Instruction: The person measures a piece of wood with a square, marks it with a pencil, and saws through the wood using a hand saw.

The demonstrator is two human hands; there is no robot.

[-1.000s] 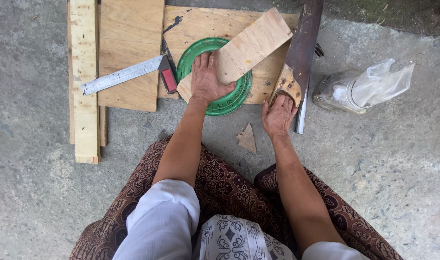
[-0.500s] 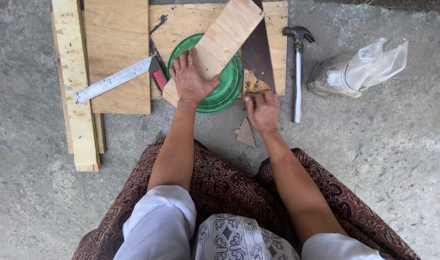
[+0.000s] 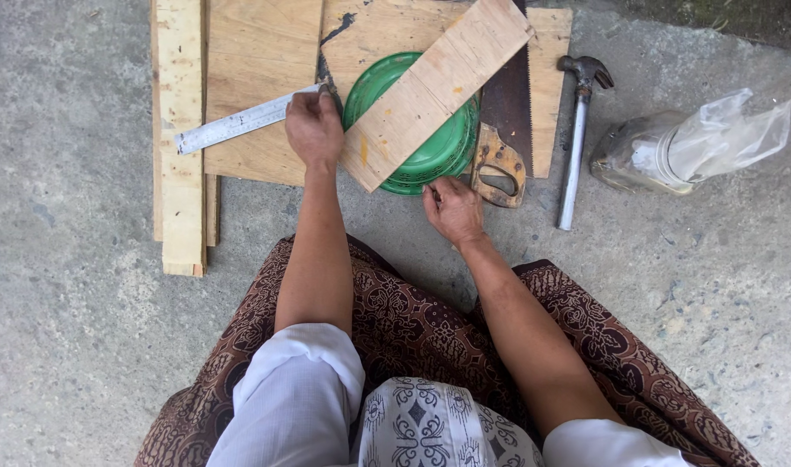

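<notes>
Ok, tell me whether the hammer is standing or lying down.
Lying down: the hammer rests flat on the concrete floor, head away from the person, beside the handsaw.

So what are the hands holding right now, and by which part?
The left hand grips the metal square at its handle end. The right hand seems to pinch something small, too hidden to tell.
</notes>
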